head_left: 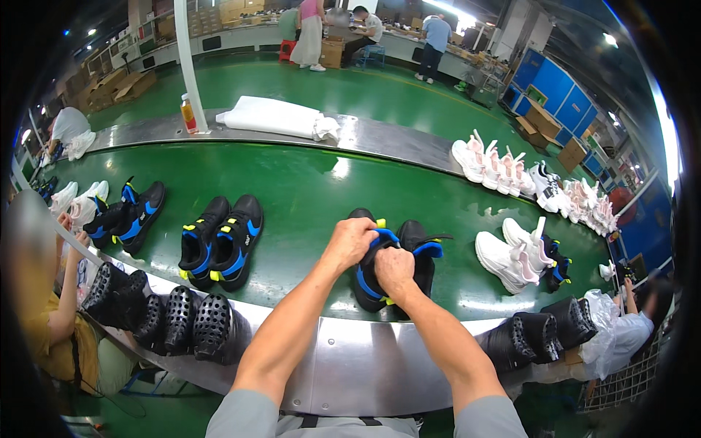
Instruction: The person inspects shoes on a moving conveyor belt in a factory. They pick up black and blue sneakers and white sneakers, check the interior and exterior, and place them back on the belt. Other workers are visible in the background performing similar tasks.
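A black-and-blue sneaker (367,291) stands on the green belt in front of me, its toe pointing away. My left hand (353,242) pinches the top of it by the blue-lined tongue. Closed, with knuckles up, my right hand (395,273) sits in the shoe's opening; its fingertips are hidden. Close on the right is the matching sneaker (415,239), its tongue folded outward, and neither hand touches it. To the left stands a pair of like sneakers (241,241), with another pair (142,215) beyond.
Black perforated shoe forms (179,321) line the metal edge at left, and more forms (537,336) stand at right. White sneakers (511,255) rest on the belt; several others (493,168) stand along the far ledge, near a white roll (274,115) and bottle (188,114). Co-workers sit at both sides.
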A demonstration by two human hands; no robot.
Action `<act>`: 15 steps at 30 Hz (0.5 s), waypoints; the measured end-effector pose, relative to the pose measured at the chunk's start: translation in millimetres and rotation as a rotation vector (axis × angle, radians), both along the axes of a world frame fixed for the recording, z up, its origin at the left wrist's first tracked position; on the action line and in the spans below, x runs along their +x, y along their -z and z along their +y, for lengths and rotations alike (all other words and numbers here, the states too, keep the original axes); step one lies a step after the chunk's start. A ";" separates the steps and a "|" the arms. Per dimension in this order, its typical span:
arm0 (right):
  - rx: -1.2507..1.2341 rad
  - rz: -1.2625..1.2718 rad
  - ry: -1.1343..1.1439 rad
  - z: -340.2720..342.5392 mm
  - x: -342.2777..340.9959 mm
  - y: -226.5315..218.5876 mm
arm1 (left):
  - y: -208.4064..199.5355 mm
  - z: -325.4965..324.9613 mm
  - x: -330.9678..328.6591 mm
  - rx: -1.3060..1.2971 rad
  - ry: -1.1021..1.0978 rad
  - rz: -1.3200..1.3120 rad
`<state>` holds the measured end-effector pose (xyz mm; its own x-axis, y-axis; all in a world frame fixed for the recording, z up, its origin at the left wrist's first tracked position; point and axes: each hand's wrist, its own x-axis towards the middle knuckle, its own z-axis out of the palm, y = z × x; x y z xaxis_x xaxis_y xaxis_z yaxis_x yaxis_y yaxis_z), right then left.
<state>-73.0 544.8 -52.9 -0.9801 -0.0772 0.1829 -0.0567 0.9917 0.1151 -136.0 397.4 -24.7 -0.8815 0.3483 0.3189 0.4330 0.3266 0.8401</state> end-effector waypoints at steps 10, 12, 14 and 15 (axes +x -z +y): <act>-0.541 0.106 0.321 89.1 86.2 -10.6 | -21.8 -2.1 131.7 -0.173 -0.012 0.428; -0.601 0.093 0.213 109.4 69.8 19.1 | 9.8 14.3 121.7 -0.519 0.071 0.332; -0.667 0.020 0.193 97.8 49.1 10.4 | -4.1 3.4 117.7 -0.532 0.079 0.268; -0.693 0.043 0.151 83.0 43.0 10.0 | -3.4 -9.1 113.9 -0.501 0.055 0.257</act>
<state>-30.1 627.8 -62.8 -0.9618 0.2067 0.1793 0.0773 0.8340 -0.5464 -22.0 388.4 -21.3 -0.7735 0.5557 0.3047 0.6309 0.6296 0.4534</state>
